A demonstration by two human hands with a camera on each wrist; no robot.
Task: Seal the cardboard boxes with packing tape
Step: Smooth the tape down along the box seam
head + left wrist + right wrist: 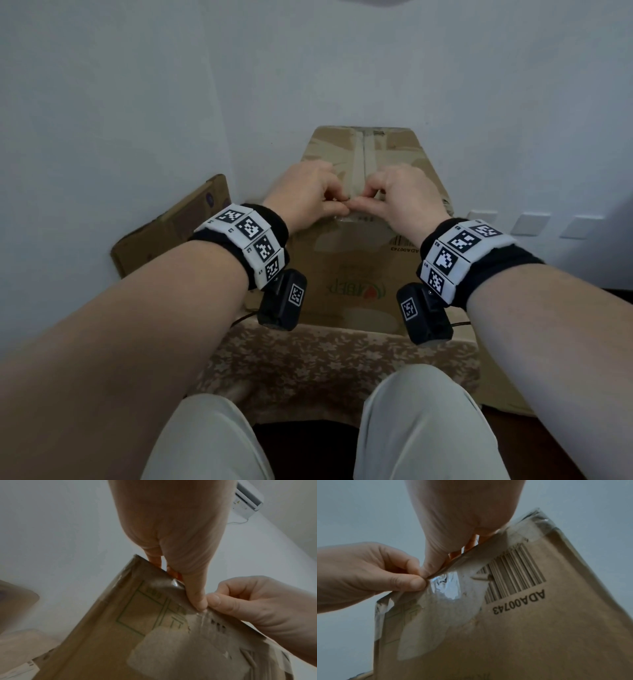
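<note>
A brown cardboard box point(356, 270) stands in front of me on a floral-covered stand, its top seam covered by a strip of packing tape point(363, 161). Both hands meet at the middle of the box's near top edge. My left hand point(335, 202) and right hand point(367, 201) each pinch the clear tape end there, thumb against curled fingers, thumbs almost touching. In the right wrist view the shiny tape end point(447, 588) lies wrinkled over the box face point(547, 635) beside a barcode marked ADA00743. The left wrist view shows the same tape point(203, 616) under my left thumb point(197, 599).
A flattened cardboard piece point(171, 229) leans against the white wall at the left. The floral cloth point(325, 363) covers the stand under the box, just past my knees point(421, 428). White wall sockets point(527, 224) sit low at the right. An air conditioner point(248, 500) hangs high on the wall.
</note>
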